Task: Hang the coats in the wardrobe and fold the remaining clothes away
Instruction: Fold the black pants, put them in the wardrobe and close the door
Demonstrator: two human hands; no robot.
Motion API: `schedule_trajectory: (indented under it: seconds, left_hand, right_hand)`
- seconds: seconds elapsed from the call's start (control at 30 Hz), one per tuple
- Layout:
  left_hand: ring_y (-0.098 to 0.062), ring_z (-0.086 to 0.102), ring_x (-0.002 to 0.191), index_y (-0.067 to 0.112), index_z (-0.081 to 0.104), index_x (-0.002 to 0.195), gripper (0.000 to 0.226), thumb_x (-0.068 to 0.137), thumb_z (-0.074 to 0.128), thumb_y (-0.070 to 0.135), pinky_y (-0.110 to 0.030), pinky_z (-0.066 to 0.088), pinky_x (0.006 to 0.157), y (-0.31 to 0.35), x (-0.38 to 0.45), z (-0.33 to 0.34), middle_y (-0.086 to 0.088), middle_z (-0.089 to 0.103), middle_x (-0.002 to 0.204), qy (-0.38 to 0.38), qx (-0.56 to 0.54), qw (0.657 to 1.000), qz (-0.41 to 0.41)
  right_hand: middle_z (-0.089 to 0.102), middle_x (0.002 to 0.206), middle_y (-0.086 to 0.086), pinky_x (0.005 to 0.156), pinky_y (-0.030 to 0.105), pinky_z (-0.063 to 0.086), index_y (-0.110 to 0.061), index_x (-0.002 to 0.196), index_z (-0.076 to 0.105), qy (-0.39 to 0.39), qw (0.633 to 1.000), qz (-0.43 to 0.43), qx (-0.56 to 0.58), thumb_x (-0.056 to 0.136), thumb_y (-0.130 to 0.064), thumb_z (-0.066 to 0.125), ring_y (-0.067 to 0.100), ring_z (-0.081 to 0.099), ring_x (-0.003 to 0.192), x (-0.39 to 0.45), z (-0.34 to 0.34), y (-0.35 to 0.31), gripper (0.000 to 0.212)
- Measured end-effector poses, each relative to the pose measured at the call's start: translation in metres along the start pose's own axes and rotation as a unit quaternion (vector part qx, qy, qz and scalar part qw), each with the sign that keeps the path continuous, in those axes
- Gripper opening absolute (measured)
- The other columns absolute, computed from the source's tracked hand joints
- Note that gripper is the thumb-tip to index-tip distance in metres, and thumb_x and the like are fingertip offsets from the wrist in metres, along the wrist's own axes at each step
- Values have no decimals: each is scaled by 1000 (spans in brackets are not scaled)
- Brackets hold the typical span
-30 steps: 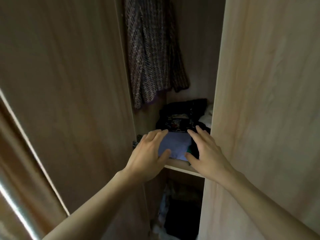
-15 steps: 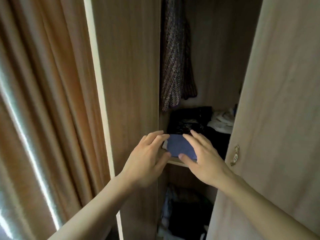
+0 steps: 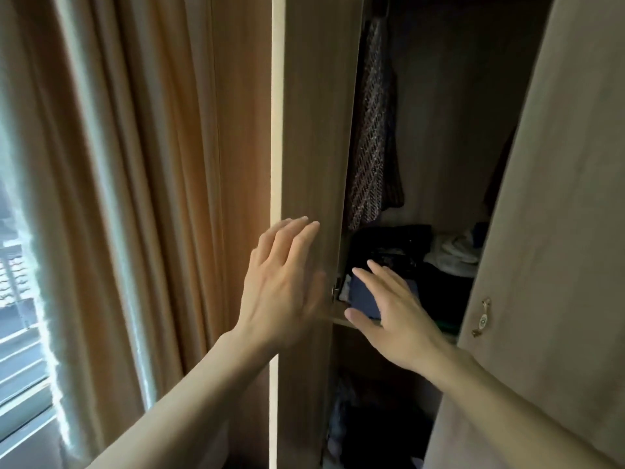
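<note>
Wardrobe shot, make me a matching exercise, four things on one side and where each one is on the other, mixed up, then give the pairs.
Things:
1. knitted garment
2. blue folded cloth
3. white clothes
4. curtain

Places:
A. shelf, back right
B. left of the wardrobe, by the window
C. hanging above the shelf
D. shelf front, under the right hand

Pairs: 1-C, 2-D, 3-A, 4-B
</note>
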State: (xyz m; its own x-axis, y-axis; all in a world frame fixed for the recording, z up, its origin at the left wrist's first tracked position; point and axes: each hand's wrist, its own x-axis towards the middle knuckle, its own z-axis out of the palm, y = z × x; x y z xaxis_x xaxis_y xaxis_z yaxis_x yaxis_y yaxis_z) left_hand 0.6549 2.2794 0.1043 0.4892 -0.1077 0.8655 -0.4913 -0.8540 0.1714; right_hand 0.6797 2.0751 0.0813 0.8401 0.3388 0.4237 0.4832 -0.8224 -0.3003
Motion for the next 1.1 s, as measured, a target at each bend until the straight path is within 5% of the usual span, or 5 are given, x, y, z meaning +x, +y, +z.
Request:
schedule_trajectory:
  seconds: [0.3, 0.7, 0.87, 0.93, 1.1]
  left_hand:
    - [-32, 29, 144, 18, 4, 157, 87, 92, 61, 28, -41, 35, 111, -27, 3, 12, -10, 15, 162, -96, -63, 981, -156]
    - [-23, 54, 116, 11, 44, 145, 67, 82, 47, -13, -44, 51, 101, -14, -6, 38, -5, 49, 124, -23, -229, 958, -173]
    - [-6, 56, 104, 14, 53, 138, 72, 77, 43, -23, -8, 46, 89, 16, -5, 57, 1, 51, 112, -40, -233, 962, -136]
    - [-3, 57, 105, 12, 54, 137, 76, 73, 38, -25, -12, 50, 90, 25, 0, 65, 2, 53, 110, -52, -247, 961, -113]
    - [-10, 61, 103, 19, 56, 130, 74, 71, 40, -24, -13, 51, 84, 56, 13, 94, 8, 56, 112, -64, -259, 961, -71]
  right_hand:
    - [10, 164, -9, 121, 36, 15, -34, 154, 23, 11, 1000, -14, 8, 94, -53, 54, 11, 2, 151, -6, -10, -16, 71]
    - [11, 164, -10, 121, 23, 11, -26, 157, 14, -8, 1000, 19, -7, 102, -34, 48, 6, 6, 150, -29, 9, 4, 65]
    - [13, 163, -12, 118, 19, 14, -30, 157, 12, -1, 1000, 28, -4, 102, -28, 49, 7, 11, 150, -28, 14, 37, 66]
    - [16, 163, -10, 111, 10, 8, -28, 157, 13, 13, 1000, 20, 3, 102, -23, 49, 5, 14, 148, -24, 15, 50, 66]
    - [31, 152, -14, 102, -7, 7, -32, 152, 22, 51, 994, -40, 88, 96, -16, 52, -25, 13, 132, -19, -1, 72, 65]
